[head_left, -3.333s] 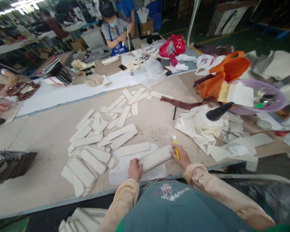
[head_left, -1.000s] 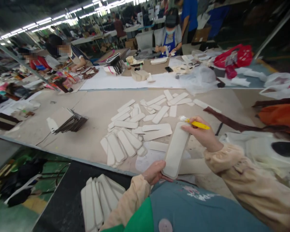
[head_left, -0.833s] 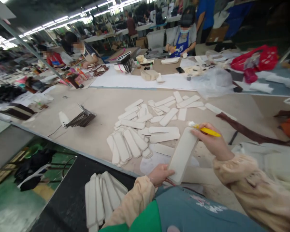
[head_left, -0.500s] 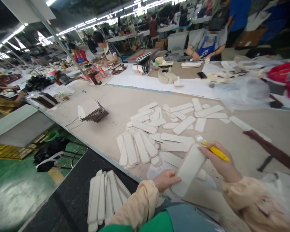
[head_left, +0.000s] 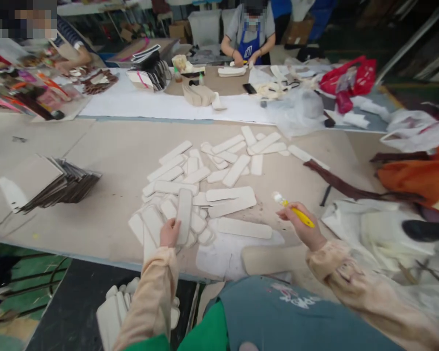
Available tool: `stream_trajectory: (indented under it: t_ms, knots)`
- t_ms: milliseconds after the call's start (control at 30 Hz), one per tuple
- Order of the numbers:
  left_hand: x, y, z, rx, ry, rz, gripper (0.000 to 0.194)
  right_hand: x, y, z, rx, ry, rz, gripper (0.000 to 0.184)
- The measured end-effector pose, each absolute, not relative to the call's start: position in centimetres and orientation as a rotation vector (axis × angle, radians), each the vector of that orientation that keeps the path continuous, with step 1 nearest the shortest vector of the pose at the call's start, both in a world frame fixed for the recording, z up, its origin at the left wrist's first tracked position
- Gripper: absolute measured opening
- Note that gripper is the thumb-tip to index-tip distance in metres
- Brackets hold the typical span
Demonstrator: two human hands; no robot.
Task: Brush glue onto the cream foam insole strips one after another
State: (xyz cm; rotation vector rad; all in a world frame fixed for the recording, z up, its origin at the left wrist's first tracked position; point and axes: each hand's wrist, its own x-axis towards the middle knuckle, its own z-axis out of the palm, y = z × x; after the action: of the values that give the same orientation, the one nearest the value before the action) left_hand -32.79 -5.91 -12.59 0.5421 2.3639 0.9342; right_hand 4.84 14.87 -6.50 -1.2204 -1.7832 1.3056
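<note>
My left hand (head_left: 170, 233) is closed on the lower end of a pale rounded fabric strip (head_left: 185, 210), over the left part of a loose pile of similar strips (head_left: 152, 223). My right hand (head_left: 304, 229) grips a brush (head_left: 303, 217) by its yellow handle. White, paste-like stuff coats the bristles, which point left above the bare tabletop (head_left: 296, 175). Between my hands, another pale strip (head_left: 245, 228) lies partly on a white sheet (head_left: 219, 251). A larger pale piece (head_left: 270, 258) rests close to my apron.
At left stands a stack of dark-edged panels (head_left: 62, 183). More pale strips (head_left: 111, 317) lie on a black surface below my left arm. A brown strap (head_left: 340, 183) and white cloth (head_left: 366, 224) lie to the right. Across the table a co-worker (head_left: 250, 36) handles pale pieces.
My left hand has moved left, away from the brush, to the pile of strips. My right hand still holds the brush, now apart from any strip. The view has turned right.
</note>
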Motion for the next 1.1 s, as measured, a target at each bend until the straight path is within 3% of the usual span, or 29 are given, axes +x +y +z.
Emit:
stream_trajectory:
  t_ms: [133, 267, 400, 500, 767, 933, 1100]
  knots:
    - [-30.2, -6.5, -13.3, 1.092, 2.629, 0.806, 0.049, 10.8, 12.1, -8.1, -1.392, -1.728, 1.268, 0.026]
    - [-20.9, -6.1, -14.5, 1.602, 2.033, 0.605, 0.046, 15.7, 9.2, -10.4, -1.566, -1.655, 1.078, 0.026]
    - [-12.9, -5.4, -15.8, 1.727, 1.736, 0.366, 0.074, 19.6, 7.6, -13.6, -1.624, -1.774, 0.807, 0.03]
    - [-10.0, -5.0, -16.4, 1.764, 1.679, 0.195, 0.096, 21.5, 6.9, -15.2, -1.643, -1.826, 0.787, 0.032]
    - [-9.3, -5.3, -18.5, 1.746, 1.715, 0.325, 0.091, 21.6, 4.6, -13.1, -1.406, -1.749, 1.279, 0.031]
    - [-9.7, -5.6, -19.2, 1.655, 1.761, 0.5, 0.092, 18.1, 3.1, -12.0, -1.322, -1.577, 1.7, 0.03]
    - [-9.7, -6.0, -19.3, 1.646, 1.774, 0.541, 0.089, 13.6, 2.5, -12.3, -1.223, -1.649, 1.897, 0.026]
